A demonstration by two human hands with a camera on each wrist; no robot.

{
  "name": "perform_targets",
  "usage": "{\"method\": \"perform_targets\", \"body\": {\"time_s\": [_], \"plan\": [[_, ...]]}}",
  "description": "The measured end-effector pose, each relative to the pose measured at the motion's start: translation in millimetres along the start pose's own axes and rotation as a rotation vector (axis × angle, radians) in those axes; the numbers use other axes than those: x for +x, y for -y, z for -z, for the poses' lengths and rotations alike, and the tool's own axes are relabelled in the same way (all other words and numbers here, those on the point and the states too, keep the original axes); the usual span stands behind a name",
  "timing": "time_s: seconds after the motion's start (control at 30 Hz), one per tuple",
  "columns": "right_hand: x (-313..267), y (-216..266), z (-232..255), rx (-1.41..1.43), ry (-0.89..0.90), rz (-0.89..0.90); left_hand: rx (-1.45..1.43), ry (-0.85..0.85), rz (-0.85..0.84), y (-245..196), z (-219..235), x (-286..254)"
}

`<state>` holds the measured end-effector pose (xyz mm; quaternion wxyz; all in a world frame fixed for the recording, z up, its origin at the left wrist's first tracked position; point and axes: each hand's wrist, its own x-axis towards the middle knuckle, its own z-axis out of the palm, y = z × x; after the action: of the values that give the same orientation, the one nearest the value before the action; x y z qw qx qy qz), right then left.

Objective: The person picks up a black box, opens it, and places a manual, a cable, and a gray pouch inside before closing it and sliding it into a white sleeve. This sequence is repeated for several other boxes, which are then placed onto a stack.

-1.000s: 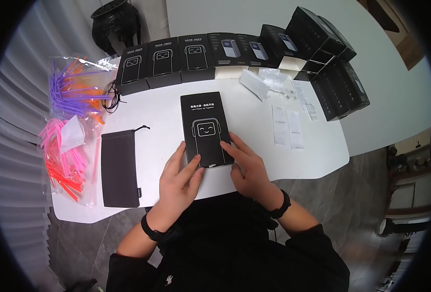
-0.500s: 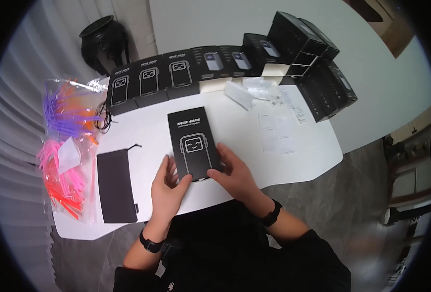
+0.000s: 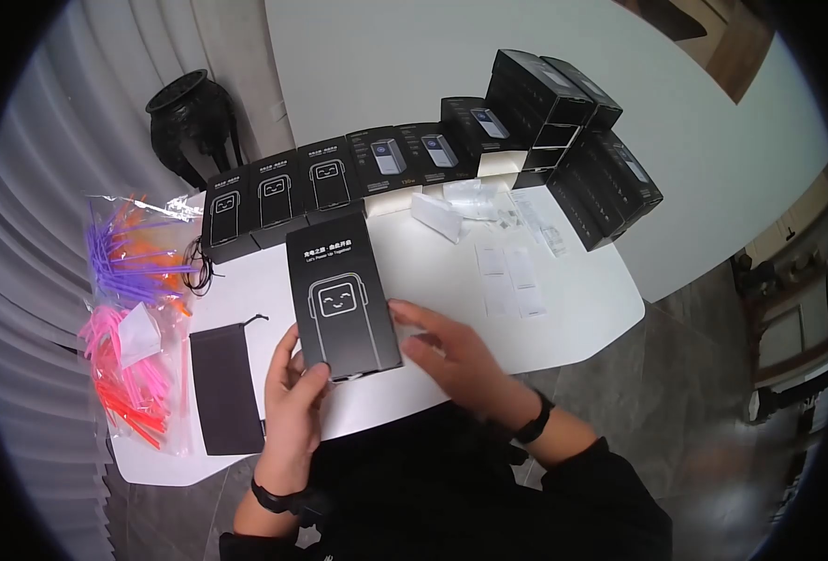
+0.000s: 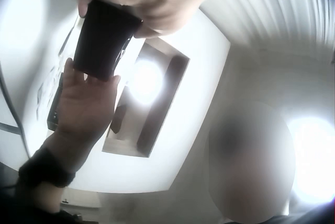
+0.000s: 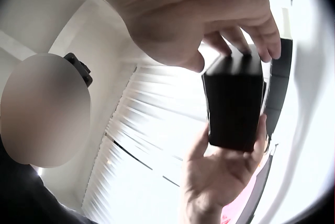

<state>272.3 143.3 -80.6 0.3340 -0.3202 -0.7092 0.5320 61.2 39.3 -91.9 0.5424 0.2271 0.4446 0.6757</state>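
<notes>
A black box (image 3: 339, 280) with a white smiling-face drawing is tilted up over the near part of the table. My left hand (image 3: 292, 411) grips its lower left corner, thumb on the front and fingers around the side. Beside the box's right edge is my right hand (image 3: 461, 360), its fingers extended. In the right wrist view, fingertips of the right hand (image 5: 193, 20) touch one side of the box (image 5: 234, 111), its thumb apart, while the left hand (image 5: 217, 179) holds it from the opposite side. The left wrist view shows the box (image 4: 104, 38) dark, between both hands.
Several black boxes (image 3: 328, 178) line the table's far edge, with more stacked (image 3: 535, 89) at the right. A dark drawstring pouch (image 3: 225, 388) lies left of my hands. Farther left are clear bags of colored sticks (image 3: 138, 252) and a black cable (image 3: 199, 266). Papers (image 3: 512, 271) lie right.
The box has gone from lying on the table to being lifted and tilted in my left hand. The right thumb has left its front face. The head view has shifted.
</notes>
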Motion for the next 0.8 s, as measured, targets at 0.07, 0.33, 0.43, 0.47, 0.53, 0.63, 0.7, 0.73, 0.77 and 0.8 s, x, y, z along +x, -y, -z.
{"method": "perform_targets", "body": {"time_s": [0.07,0.33,0.43,0.47,0.53,0.63,0.7,0.73,0.77,0.8], "plan": [[19.3,5.1,22.6,-0.023,0.003,-0.025,-0.129,0.008,0.05,-15.6,0.9,6.9],[146.1,-23.6,125.5,-0.163,-0.459,0.061,0.106,-0.09,-0.054,-36.3,5.6,44.2],[164.4,-35.2,148.8,0.031,-0.657,-0.052,0.126,-0.079,-0.046,-36.9,2.3,45.2],[166.8,-34.0,150.8,0.11,-0.693,-0.084,0.119,-0.067,-0.036,-35.7,2.2,44.9],[171.2,-39.0,157.7,0.229,-0.708,-0.136,0.112,-0.046,-0.006,-32.0,1.0,43.4],[178.8,-47.3,160.1,0.345,-0.677,-0.108,0.105,-0.017,0.032,-26.4,-1.5,41.2],[183.0,-46.9,161.3,0.433,-0.653,-0.151,0.078,0.011,0.036,-21.1,-4.9,40.0],[184.2,-45.7,160.0,0.478,-0.639,-0.174,0.09,0.038,0.043,-20.7,-3.0,39.5],[183.3,-44.3,156.0,0.498,-0.62,-0.164,0.095,0.04,0.039,-20.1,-2.8,38.7],[180.1,-42.1,149.6,0.519,-0.6,-0.153,0.101,0.041,0.033,-19.7,-2.8,37.9]]}}
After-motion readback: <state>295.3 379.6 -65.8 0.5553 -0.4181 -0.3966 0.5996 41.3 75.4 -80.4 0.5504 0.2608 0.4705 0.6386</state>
